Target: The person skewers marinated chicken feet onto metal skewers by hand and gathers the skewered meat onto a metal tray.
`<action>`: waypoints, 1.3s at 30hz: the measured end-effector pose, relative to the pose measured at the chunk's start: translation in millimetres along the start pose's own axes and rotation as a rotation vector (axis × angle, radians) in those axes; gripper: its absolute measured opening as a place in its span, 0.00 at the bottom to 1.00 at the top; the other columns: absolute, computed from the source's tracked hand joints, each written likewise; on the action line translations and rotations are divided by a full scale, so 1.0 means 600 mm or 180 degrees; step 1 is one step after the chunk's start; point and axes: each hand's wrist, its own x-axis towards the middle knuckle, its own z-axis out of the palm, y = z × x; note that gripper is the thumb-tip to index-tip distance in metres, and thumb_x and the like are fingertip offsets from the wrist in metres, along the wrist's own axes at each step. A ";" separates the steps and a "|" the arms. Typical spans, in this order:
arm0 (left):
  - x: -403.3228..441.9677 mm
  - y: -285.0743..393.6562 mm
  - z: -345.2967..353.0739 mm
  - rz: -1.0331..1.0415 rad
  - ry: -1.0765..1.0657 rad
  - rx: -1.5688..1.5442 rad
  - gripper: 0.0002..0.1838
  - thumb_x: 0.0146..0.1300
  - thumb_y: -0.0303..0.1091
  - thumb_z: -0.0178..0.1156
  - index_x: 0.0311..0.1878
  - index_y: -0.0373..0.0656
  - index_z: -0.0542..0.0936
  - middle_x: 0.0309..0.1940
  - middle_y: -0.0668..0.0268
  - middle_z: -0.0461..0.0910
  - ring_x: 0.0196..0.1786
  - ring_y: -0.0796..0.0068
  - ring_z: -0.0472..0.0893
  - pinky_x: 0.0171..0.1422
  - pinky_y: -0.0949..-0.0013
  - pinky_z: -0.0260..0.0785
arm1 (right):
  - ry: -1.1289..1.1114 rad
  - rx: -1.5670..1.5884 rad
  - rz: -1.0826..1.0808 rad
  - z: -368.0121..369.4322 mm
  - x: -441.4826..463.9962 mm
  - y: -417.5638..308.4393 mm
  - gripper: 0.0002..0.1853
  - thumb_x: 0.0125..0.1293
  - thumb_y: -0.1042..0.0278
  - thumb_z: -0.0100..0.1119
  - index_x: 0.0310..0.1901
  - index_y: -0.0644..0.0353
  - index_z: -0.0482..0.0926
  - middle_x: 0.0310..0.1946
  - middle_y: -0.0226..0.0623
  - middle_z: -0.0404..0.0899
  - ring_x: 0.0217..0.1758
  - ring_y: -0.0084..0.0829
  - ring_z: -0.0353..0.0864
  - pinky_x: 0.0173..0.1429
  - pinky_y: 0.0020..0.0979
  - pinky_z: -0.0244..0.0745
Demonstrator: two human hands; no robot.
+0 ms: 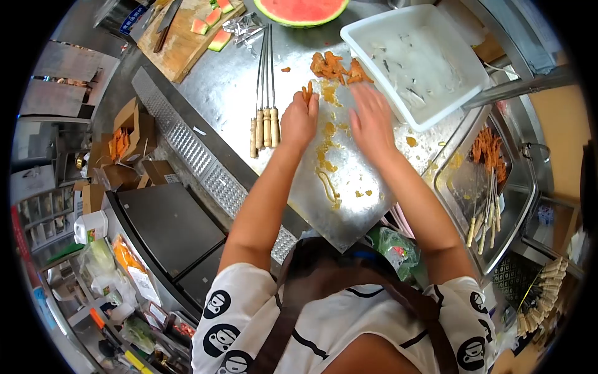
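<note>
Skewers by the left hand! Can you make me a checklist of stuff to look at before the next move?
1. Skewers close by: ok, they lie beside the left hand, wooden handles toward the person.
2. Orange piece held: ok, it pokes out of the left hand's fingers.
3. More food around: ok, an orange pile lies beside the tub.
4. Right hand empty: cannot tell, its fingers are blurred.
5. Knife away from the hands: ok, it lies on the board.
6. Clean spot between the arms: not ok, there are yellow smears.
</note>
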 end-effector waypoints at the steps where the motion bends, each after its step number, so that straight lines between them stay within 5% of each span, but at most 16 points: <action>1: -0.017 0.008 -0.004 -0.0082 0.0095 -0.0525 0.18 0.65 0.46 0.46 0.33 0.37 0.70 0.20 0.52 0.77 0.26 0.50 0.78 0.33 0.55 0.68 | 0.0081 0.0017 -0.0087 0.021 0.037 0.004 0.26 0.56 0.66 0.57 0.59 0.53 0.66 0.60 0.46 0.63 0.65 0.45 0.58 0.65 0.48 0.53; 6: -0.094 0.000 0.010 -0.0739 -0.0133 -0.0883 0.18 0.67 0.45 0.41 0.36 0.37 0.69 0.22 0.53 0.77 0.29 0.48 0.77 0.36 0.55 0.68 | 0.0168 -0.0994 -0.0260 0.110 0.169 0.021 0.25 0.56 0.65 0.57 0.58 0.52 0.67 0.56 0.41 0.68 0.60 0.44 0.64 0.61 0.40 0.62; 8: -0.120 -0.005 0.014 -0.0884 -0.0278 -0.0726 0.17 0.67 0.43 0.41 0.38 0.36 0.69 0.27 0.51 0.77 0.32 0.48 0.77 0.37 0.55 0.68 | -0.1332 -0.1281 0.0349 0.120 0.181 0.033 0.23 0.58 0.64 0.55 0.57 0.49 0.68 0.54 0.38 0.69 0.57 0.42 0.66 0.56 0.38 0.65; 11: -0.150 -0.028 0.026 -0.0147 -0.0053 -0.0516 0.12 0.62 0.32 0.50 0.43 0.33 0.66 0.49 0.46 0.65 0.44 0.46 0.72 0.44 0.53 0.67 | -0.1141 -0.0963 0.0229 0.135 0.147 0.046 0.18 0.60 0.64 0.53 0.53 0.49 0.71 0.50 0.39 0.71 0.46 0.43 0.73 0.48 0.40 0.70; 14: -0.161 -0.048 0.032 0.0575 0.0372 -0.0848 0.16 0.57 0.27 0.54 0.48 0.33 0.65 0.50 0.46 0.65 0.47 0.47 0.71 0.48 0.56 0.68 | -0.1026 -0.0497 0.0310 0.124 0.099 0.050 0.15 0.61 0.66 0.51 0.51 0.49 0.72 0.44 0.43 0.74 0.39 0.46 0.76 0.42 0.40 0.72; 16: -0.166 -0.036 0.022 0.0090 0.0041 -0.1395 0.24 0.53 0.24 0.57 0.54 0.32 0.63 0.53 0.46 0.64 0.53 0.47 0.67 0.58 0.58 0.63 | -0.0794 -0.0230 0.0230 0.109 0.079 0.041 0.15 0.61 0.68 0.51 0.50 0.50 0.73 0.41 0.46 0.75 0.34 0.47 0.77 0.39 0.39 0.73; 19: -0.156 -0.035 0.025 0.0639 0.0441 -0.0540 0.31 0.52 0.26 0.60 0.60 0.32 0.60 0.58 0.45 0.61 0.62 0.48 0.60 0.66 0.57 0.53 | -0.0446 0.0808 0.0420 0.068 0.052 0.020 0.15 0.62 0.71 0.52 0.52 0.52 0.72 0.33 0.42 0.78 0.31 0.37 0.78 0.37 0.33 0.72; 21: -0.134 -0.024 0.025 0.0916 0.0499 -0.0623 0.31 0.53 0.24 0.59 0.61 0.33 0.59 0.58 0.46 0.62 0.62 0.50 0.61 0.65 0.59 0.56 | -0.0869 0.2142 0.1442 0.044 0.031 0.002 0.18 0.61 0.73 0.54 0.54 0.55 0.71 0.28 0.34 0.77 0.28 0.24 0.74 0.34 0.25 0.70; 26: -0.074 0.000 0.033 0.1131 -0.0345 -0.1530 0.31 0.55 0.18 0.54 0.63 0.37 0.58 0.59 0.51 0.62 0.60 0.61 0.66 0.60 0.64 0.64 | -0.1360 0.2685 0.1627 0.024 -0.015 0.000 0.20 0.63 0.72 0.53 0.58 0.57 0.68 0.28 0.28 0.74 0.26 0.18 0.69 0.33 0.22 0.69; 28: -0.063 0.007 0.014 -0.0040 -0.1741 -0.3054 0.31 0.55 0.15 0.53 0.64 0.39 0.58 0.60 0.57 0.62 0.57 0.70 0.68 0.57 0.70 0.67 | -0.1650 0.2927 0.1633 0.014 -0.023 0.017 0.21 0.65 0.72 0.50 0.60 0.58 0.65 0.35 0.29 0.75 0.29 0.17 0.70 0.34 0.20 0.68; 35: -0.078 0.019 0.015 -0.0662 -0.1055 -0.4002 0.26 0.57 0.22 0.56 0.61 0.39 0.64 0.51 0.61 0.68 0.50 0.75 0.71 0.53 0.71 0.66 | -0.1417 0.2977 0.1410 -0.022 -0.030 -0.008 0.23 0.62 0.76 0.48 0.61 0.54 0.66 0.51 0.32 0.73 0.41 0.19 0.74 0.48 0.22 0.71; 39: -0.088 0.039 0.012 -0.0875 -0.1046 -0.4251 0.24 0.57 0.23 0.56 0.57 0.41 0.65 0.42 0.62 0.71 0.42 0.77 0.72 0.48 0.73 0.66 | -0.0926 0.3053 0.1591 -0.012 -0.048 -0.008 0.21 0.60 0.78 0.49 0.57 0.56 0.71 0.44 0.31 0.77 0.36 0.16 0.73 0.43 0.20 0.71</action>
